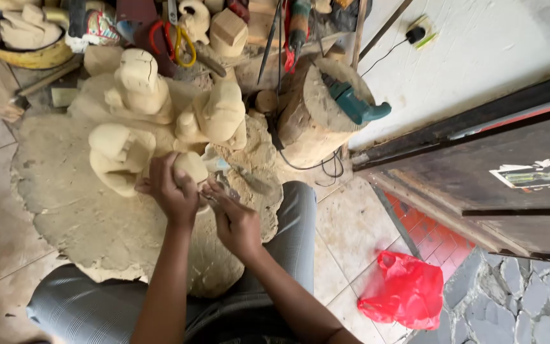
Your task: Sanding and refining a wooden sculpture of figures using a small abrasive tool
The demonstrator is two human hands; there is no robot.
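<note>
Red plastic bag (402, 288) on floor; teal power tool (355, 104) atop stump (311, 124).

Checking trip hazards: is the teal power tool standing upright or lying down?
Lying down. The teal power tool rests on its side atop the wooden stump, handle pointing right, cord trailing off the stump.

Hidden and cropped parts at the carving spot

The blade of the small tool (219, 171) is blurred and partly covered by the right hand (235, 223). Part of the pale carving (189, 167) is masked by the left hand (170, 191). Both elbows are cut off by the lower edge.
</note>
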